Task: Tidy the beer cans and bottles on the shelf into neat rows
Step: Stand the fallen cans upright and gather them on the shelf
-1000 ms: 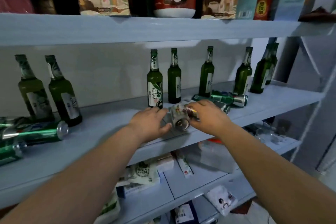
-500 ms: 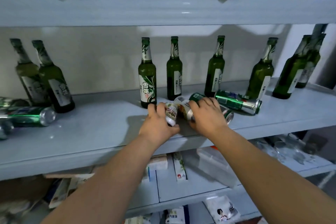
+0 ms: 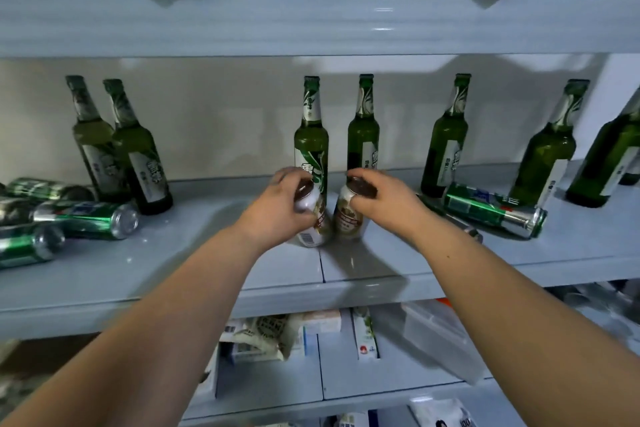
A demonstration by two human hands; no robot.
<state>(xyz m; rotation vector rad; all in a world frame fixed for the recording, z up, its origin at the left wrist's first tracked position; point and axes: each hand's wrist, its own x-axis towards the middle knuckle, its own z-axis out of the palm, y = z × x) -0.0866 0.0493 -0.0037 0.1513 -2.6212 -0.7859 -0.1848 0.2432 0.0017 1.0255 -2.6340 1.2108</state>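
Left hand (image 3: 277,211) curls its fingers around the top of a pale can (image 3: 311,234); right hand (image 3: 384,204) clamps over the rim of a second pale can (image 3: 347,220). Both cans stand upright or nearly so, just beside each other; whether they touch cannot be told.

Progress, as judged: early. Only this pair has been stood up. Left of the left hand, several green cans (image 3: 86,218) lie on their sides in a loose heap. Right of the right hand lies another green can (image 3: 491,211), with a darker one partly hidden under the wrist. Directly behind the hands stand two bottles (image 3: 310,135). More bottles (image 3: 446,142) stand to the right and a close pair (image 3: 138,152) far left. All are upright, but unevenly spaced.

Materials: the cans are smooth, glossy metal cylinders with bright end rims. The pale ones carry a brownish band and a barcode. The bottles are dark green glass, long-necked, with foil collars and paper labels. The shelf (image 3: 207,263) is a flat, pale blue-grey board with a faint sheen and a seam beneath the pale cans.
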